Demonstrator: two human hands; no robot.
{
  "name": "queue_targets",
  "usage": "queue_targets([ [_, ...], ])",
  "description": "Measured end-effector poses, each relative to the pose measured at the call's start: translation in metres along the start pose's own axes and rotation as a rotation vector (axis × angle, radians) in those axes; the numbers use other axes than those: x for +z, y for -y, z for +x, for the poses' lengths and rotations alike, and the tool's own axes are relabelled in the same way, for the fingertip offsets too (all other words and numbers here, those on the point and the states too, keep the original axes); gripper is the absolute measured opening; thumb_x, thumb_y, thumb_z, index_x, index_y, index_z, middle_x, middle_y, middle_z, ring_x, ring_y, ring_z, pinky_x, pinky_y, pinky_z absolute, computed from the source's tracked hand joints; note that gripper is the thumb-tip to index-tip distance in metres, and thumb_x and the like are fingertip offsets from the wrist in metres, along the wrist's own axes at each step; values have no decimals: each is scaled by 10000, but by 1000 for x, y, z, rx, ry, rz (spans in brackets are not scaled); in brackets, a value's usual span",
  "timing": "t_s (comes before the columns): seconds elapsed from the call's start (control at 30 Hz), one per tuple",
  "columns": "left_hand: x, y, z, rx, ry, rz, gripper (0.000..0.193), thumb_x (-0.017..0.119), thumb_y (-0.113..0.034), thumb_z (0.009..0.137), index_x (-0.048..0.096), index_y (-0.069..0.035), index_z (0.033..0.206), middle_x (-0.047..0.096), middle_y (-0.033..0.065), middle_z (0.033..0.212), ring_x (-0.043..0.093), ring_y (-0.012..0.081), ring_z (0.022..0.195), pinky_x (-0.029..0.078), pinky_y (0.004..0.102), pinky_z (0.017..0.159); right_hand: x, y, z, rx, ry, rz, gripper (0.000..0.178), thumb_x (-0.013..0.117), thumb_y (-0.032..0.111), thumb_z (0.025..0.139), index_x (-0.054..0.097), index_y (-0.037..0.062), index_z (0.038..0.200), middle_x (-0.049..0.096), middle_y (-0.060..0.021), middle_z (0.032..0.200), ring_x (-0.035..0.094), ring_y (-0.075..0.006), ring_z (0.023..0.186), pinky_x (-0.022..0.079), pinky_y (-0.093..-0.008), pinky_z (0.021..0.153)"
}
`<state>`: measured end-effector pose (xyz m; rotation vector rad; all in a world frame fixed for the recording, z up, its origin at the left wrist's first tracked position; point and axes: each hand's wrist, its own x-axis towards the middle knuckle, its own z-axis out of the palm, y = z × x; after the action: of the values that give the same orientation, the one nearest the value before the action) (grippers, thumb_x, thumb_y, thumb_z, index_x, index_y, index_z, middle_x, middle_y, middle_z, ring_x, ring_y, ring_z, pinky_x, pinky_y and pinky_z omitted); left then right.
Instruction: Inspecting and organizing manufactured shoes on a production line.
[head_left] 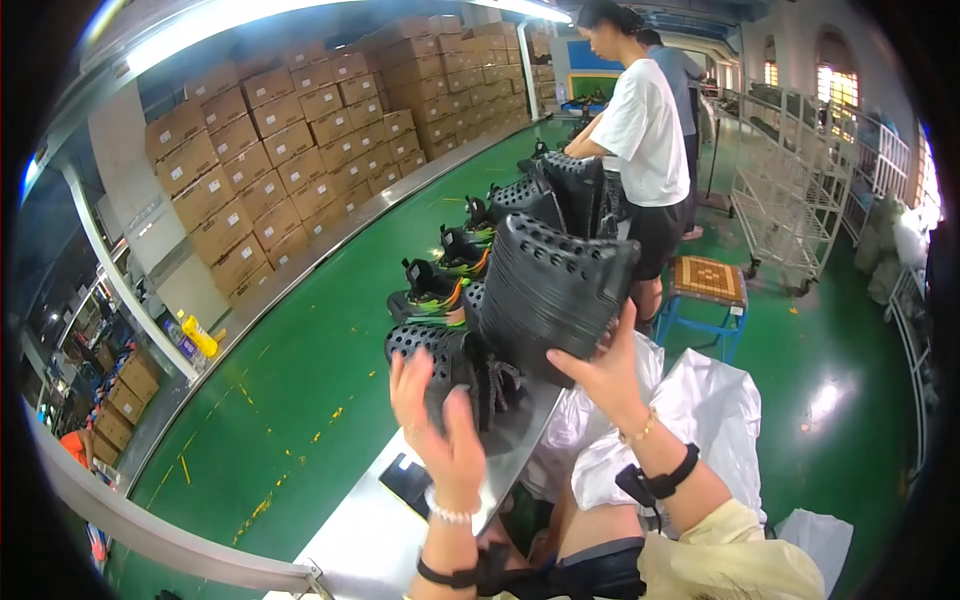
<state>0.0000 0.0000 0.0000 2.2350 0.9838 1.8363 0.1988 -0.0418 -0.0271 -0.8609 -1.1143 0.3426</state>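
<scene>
My right hand (605,365) grips the lower right side of a tall stack of nested black shells with rows of round holes (550,290), its thumb lying across the front. The stack tilts over the metal bench. My left hand (440,430) is raised with its fingers apart, holding nothing. Just beyond it stands another black perforated shell (430,345), and whether the fingers touch it I cannot tell. Beside that shell is a dark, lace-like piece (497,390). Farther along are black sports shoes with orange and green soles (430,290) and more stacked black shells (530,195).
A dark flat rectangle (407,482) lies on the bench (350,535). White plastic bags (700,410) bunch at my right. A blue stool (708,290) and wire racks (790,190) stand beyond. A person in a white shirt (645,120) works farther up. Cartons (270,150) line the left.
</scene>
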Motion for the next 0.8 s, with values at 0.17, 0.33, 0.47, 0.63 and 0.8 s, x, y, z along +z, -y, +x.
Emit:
queue_targets([
  [0.17, 17, 30, 13, -166, 267, 278, 473, 679, -232, 816, 562, -65, 1243, 566, 129, 1299, 401, 344, 1347, 121, 530, 1165, 19, -34, 24, -38, -23, -304, 1047, 872, 270, 660, 193, 6, 1412, 615, -219, 1173, 637, -348, 1063, 497, -384, 910],
  [0.33, -3, 60, -16, -228, -39, 99, 420, 647, -214, 840, 576, -73, 1229, 584, 94, 1281, 415, 325, 1343, 100, 525, 1160, 55, -47, 16, 53, 102, -489, 1111, 840, 410, 669, 152, 34, 1456, 555, -290, 1255, 590, -432, 1119, 470, -431, 970],
  [0.47, -3, 64, -10, -257, -51, 40, 440, 659, -223, 837, 576, -76, 1244, 585, 82, 1298, 405, 318, 1355, 89, 528, 1161, 64, -62, 6, 251, 394, -515, 1023, 778, 468, 736, 187, 99, 1484, 529, -288, 1293, 553, -418, 1182, 441, -434, 998],
  [0.63, 1, 69, -10, -272, -22, 65, 446, 664, -236, 838, 578, -79, 1247, 589, 62, 1300, 406, 308, 1357, 75, 533, 1163, 86, -64, 32, 3, 239, -316, 767, 669, 441, 855, 340, 66, 1438, 511, -230, 1339, 492, -362, 1260, 373, -396, 1059],
  [0.8, 2, 69, -11, -297, -34, 61, 494, 689, -218, 832, 565, -61, 1283, 488, 122, 1406, 338, 342, 1386, 208, 477, 1150, 126, -56, 79, -136, 507, -422, 605, 711, 421, 800, 544, 42, 1240, 612, -210, 1188, 589, -354, 1106, 458, -404, 957],
])
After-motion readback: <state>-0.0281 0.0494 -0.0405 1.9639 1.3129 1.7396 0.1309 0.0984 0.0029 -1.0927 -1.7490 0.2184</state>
